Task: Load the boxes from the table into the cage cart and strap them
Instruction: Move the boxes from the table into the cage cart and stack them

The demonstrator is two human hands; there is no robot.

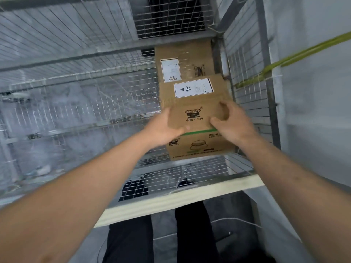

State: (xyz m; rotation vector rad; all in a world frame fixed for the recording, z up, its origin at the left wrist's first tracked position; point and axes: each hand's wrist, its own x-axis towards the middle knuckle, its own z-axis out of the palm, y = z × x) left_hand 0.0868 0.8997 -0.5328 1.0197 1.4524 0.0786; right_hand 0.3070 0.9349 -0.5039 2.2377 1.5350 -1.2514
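Nearest the camera, the person's dark trouser legs [144, 240] stood on the grey floor, just short of the pale front rail [171, 200] of the cage cart [76, 92]. Both bare forearms reached forward over that rail and into the cart. The left hand [161, 130] gripped the near left corner of the front box [195, 118], thumb curled over its top face. The right hand [230, 123] grasped the near right part of the same box, fingers bent onto the top and thumb beside the printed logo. This cardboard box sat inside the cart, close to the right-hand mesh wall [248, 95], with a white "HEAVY" label [193, 87] on its far half. Directly behind it, touching or nearly so, lay a second box [184, 61] carrying its own white label, pushed toward the back right corner. A green strap [296, 54] ran across the outside of the right wall.
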